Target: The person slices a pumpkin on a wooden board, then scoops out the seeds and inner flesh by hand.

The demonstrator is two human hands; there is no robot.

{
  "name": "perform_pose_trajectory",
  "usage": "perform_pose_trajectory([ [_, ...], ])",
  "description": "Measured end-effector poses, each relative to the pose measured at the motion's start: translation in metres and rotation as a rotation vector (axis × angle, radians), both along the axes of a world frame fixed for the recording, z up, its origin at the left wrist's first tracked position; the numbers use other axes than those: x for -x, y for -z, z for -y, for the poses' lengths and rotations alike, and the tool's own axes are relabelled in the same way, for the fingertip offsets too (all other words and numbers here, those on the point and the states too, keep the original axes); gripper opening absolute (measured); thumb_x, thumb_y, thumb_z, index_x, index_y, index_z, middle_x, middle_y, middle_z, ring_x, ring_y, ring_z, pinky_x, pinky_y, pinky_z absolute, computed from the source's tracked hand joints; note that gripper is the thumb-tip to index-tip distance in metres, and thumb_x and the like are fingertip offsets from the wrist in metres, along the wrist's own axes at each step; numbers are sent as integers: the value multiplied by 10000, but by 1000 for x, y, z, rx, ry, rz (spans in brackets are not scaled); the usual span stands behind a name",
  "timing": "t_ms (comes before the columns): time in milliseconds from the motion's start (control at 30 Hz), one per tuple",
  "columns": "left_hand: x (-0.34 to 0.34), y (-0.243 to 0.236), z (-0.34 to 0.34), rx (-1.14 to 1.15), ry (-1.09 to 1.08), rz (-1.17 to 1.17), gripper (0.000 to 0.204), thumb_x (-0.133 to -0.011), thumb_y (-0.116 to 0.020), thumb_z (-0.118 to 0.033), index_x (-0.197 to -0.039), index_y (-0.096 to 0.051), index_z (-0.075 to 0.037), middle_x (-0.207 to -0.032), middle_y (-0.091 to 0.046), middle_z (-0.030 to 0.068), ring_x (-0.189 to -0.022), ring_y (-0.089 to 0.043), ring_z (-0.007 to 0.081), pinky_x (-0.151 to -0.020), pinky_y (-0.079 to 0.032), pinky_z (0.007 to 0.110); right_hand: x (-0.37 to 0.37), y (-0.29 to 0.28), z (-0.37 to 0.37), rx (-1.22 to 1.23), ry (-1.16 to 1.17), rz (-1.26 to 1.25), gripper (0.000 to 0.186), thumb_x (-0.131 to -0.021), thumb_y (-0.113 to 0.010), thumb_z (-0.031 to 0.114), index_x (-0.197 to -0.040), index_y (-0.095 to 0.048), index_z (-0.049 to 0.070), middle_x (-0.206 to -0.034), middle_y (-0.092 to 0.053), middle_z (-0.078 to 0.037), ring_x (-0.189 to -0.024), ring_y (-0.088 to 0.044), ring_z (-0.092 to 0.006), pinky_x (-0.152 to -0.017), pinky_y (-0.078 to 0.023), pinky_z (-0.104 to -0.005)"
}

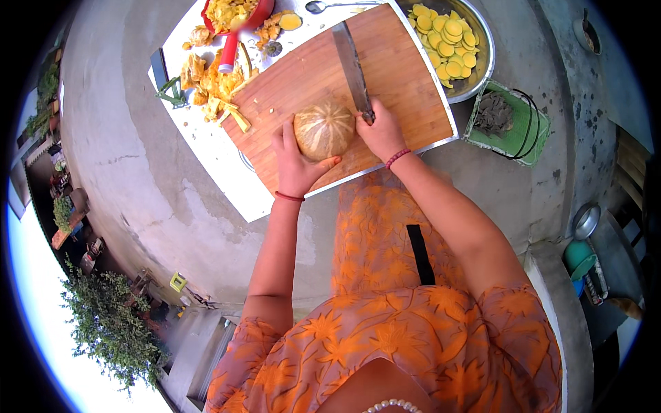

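A round, ribbed tan pumpkin point(323, 129) rests on a large wooden cutting board point(289, 89). My left hand point(295, 160) curves around its left and near side, thumb along the near edge. In my right hand point(381, 133) is the handle of a knife with a long, dark blade point(352, 67), which points away from me over the board. The fingers of that hand are close to the pumpkin's right side; whether they touch it I cannot tell. The blade is apart from the pumpkin.
Orange pumpkin scraps point(206, 76) lie left of the board, by a red-handled pan point(229, 51) and a green peeler point(171, 91). A spoon point(317, 7) lies beyond. At right are a metal bowl point(487, 51) of yellow slices point(447, 41) and a green bag point(533, 131).
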State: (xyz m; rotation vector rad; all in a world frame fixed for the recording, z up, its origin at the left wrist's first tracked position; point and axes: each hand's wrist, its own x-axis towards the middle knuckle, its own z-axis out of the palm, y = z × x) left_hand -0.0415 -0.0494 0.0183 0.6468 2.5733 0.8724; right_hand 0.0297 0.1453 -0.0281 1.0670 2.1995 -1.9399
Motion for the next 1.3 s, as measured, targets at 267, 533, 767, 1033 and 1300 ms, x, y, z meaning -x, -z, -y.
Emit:
perform_pose_trajectory([
  [267, 7, 0, -106, 384, 311, -241, 1024, -547, -895, -511, -1366, -489, -49, -1314, -530, 202, -1205, -512, 395, -1003, -432, 487, -77, -12, -49, -124, 24, 181, 263, -877, -647, 153, -1100, -617, 18, -772, -679, -164, -718, -684, -321, -686, -539, -386],
  [533, -24, 7, -99, 306, 346, -394, 1041, -570, -882, -508, -1369, -449, 0, -1337, -511, 208, -1221, -494, 403, -1009, -424, 507, -92, -63, -51, -242, -150, 158, 309, -887, -643, 205, -1177, -642, 97, -915, -715, -163, -858, -694, -368, -747, -560, -467],
  [767, -27, 9, -102, 275, 296, -414, 1058, -593, -849, -585, -1359, -451, 27, -1332, -503, 233, -1194, -498, 432, -997, -423, 525, -92, -50, -51, -340, -160, 119, 338, -846, -654, 184, -1175, -643, 107, -920, -717, -160, -848, -693, -364, -731, -558, -471],
  [1033, -26, 11, -102, 264, 263, -458, 1038, -606, -812, -648, -1329, -485, 21, -1300, -520, 227, -1158, -515, 435, -969, -434, 534, -82, -62, -65, -230, -196, 154, 312, -844, -638, 173, -1143, -649, 80, -914, -714, -181, -845, -690, -382, -738, -552, -491],
  [1300, -28, 19, -102, 202, 207, -455, 945, -632, -763, -664, -1271, -539, -5, -1274, -550, 203, -1183, -509, 410, -983, -415, 541, -47, -53, -75, -226, -261, 205, 286, -884, -621, 198, -1138, -666, 73, -926, -708, -209, -846, -689, -390, -753, -559, -472],
])
